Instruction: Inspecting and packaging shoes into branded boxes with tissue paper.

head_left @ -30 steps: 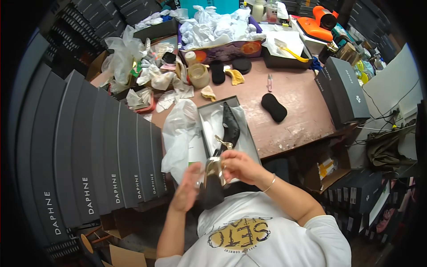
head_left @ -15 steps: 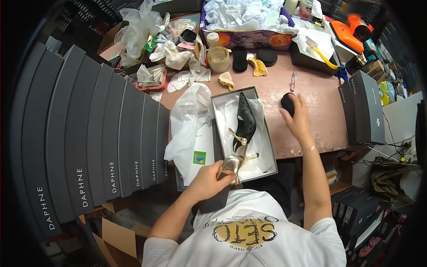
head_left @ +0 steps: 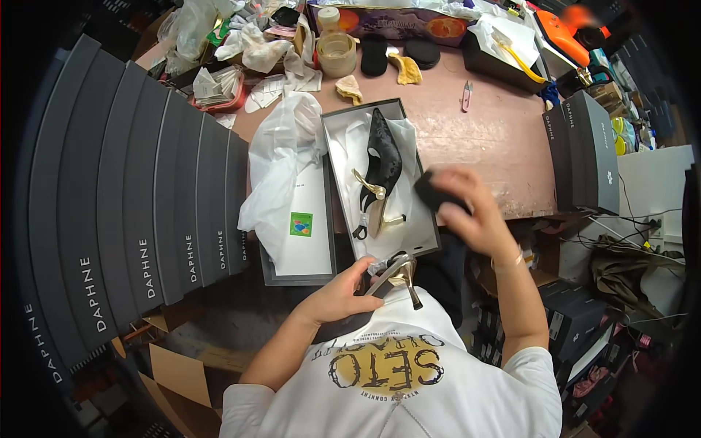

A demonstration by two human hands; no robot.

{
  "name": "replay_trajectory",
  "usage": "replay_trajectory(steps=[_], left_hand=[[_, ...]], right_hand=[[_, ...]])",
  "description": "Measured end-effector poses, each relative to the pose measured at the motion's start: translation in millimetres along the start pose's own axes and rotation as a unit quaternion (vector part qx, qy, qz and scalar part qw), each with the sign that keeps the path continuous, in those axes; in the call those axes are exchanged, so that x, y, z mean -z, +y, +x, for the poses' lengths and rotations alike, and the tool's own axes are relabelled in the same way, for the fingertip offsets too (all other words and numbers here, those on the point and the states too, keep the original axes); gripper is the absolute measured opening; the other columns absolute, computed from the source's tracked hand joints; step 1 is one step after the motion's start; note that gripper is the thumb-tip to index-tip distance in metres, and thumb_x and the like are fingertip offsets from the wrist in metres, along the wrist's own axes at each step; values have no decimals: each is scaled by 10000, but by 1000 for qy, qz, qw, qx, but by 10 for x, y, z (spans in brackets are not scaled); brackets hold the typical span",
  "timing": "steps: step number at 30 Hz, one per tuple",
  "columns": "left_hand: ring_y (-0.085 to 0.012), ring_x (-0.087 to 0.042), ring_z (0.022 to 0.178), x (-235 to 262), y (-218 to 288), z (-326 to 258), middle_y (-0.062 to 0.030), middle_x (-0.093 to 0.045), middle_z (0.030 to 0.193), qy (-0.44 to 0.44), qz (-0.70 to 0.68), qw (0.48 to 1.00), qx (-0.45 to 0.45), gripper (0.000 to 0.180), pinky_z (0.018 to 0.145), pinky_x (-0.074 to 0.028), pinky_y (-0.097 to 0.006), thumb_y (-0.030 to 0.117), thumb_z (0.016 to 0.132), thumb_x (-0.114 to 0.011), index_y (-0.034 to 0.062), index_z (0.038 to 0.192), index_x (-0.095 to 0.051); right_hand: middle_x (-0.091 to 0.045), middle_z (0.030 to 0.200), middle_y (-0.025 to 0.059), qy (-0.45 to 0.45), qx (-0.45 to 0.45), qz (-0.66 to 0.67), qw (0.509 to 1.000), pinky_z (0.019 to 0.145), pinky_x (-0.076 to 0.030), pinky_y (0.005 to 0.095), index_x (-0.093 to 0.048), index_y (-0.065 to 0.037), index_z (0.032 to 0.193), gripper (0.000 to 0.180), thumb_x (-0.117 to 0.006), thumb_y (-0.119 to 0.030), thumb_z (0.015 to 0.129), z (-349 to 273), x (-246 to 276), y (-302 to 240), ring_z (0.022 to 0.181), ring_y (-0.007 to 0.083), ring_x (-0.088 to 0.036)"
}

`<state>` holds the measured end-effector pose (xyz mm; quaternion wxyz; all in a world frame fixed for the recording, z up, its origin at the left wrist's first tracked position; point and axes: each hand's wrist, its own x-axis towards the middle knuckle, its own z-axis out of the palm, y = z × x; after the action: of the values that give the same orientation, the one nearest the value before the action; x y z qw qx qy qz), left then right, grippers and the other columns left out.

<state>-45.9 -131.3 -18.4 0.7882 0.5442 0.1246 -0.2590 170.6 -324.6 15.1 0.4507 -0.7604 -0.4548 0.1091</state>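
Note:
My left hand [head_left: 337, 296] is closed round a high-heeled shoe [head_left: 400, 275] over my lap, its gold heel turned to the right. My right hand [head_left: 473, 212], slightly blurred, grips a black oval pad [head_left: 432, 192] just off the right side of the open shoebox [head_left: 328, 143]. In that box a matching black pointed shoe [head_left: 387, 164] with a gold heel lies on white tissue. Left of it is the grey lid [head_left: 330, 244], with white tissue paper [head_left: 277, 164] and a green square packet [head_left: 301, 225] in it.
Stacked grey shoeboxes [head_left: 120, 208] wall off the left; more boxes [head_left: 597, 164] stand at the right edge. Pink snips [head_left: 466, 96], yellow cloth [head_left: 406, 69], two black pads [head_left: 374, 56] and a jar [head_left: 336, 55] lie farther back. An open carton [head_left: 179, 372] sits below left.
My right hand has picked the black pad up off the table and brought it left toward me. My left hand has turned the shoe so its heel points right. The view has shifted.

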Motion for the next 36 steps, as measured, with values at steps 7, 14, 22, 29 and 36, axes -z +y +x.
replay_trajectory(steps=[7, 14, 22, 29, 36], left_hand=[[-104, -527, 915, -129, -126, -9, -40, -571, 1026, 14, 71, 997, 15, 573, 773, -452, -245, 81, 735, -709, -13, 1251, -478], [-125, -598, 945, -110, 88, -57, -64, -624, 1044, -23, -22, 999, -9, 547, 881, -466, -280, 13, 742, -686, -2, 1250, -483], [-239, -652, 905, 161, 259, -30, -169, -621, 1043, 7, -212, 976, -60, 638, 813, -551, -375, 136, 679, -665, -63, 1250, -464], [-284, -656, 787, 473, 6, -93, -180, -613, 935, -94, -467, 873, -106, 631, 647, -578, -377, 363, 795, -662, -57, 1222, -463], [-267, -614, 823, 602, 155, 116, -195, -566, 1054, -159, -556, 800, -161, 506, 728, -576, -404, 369, 897, -564, -40, 1187, -491]], right_hand=[[-551, 977, -5, -236, 196, -189, 933, 767, -373, 319, -685, -149, 1052, 302, -569, -196, 777, -462, -49, -450, 896, 163, -504], [-584, 966, 22, -127, 233, -120, 957, 724, -398, 354, -656, -180, 1115, 342, -615, -137, 778, -550, -217, -737, 887, 191, -549], [-605, 948, 75, 21, 227, -110, 968, 717, -435, 373, -654, -113, 1090, 335, -603, -64, 762, -250, -446, -711, 838, 223, -574], [-619, 936, 122, 244, 112, -250, 930, 699, -471, 394, -671, -88, 1058, 325, -605, 35, 765, 357, -55, 510, 829, 313, -588], [-618, 1134, 201, 133, -91, -23, 987, 876, -474, 381, -520, 11, 1275, 483, -646, -252, 890, 485, -325, 497, 1033, 334, -606]])
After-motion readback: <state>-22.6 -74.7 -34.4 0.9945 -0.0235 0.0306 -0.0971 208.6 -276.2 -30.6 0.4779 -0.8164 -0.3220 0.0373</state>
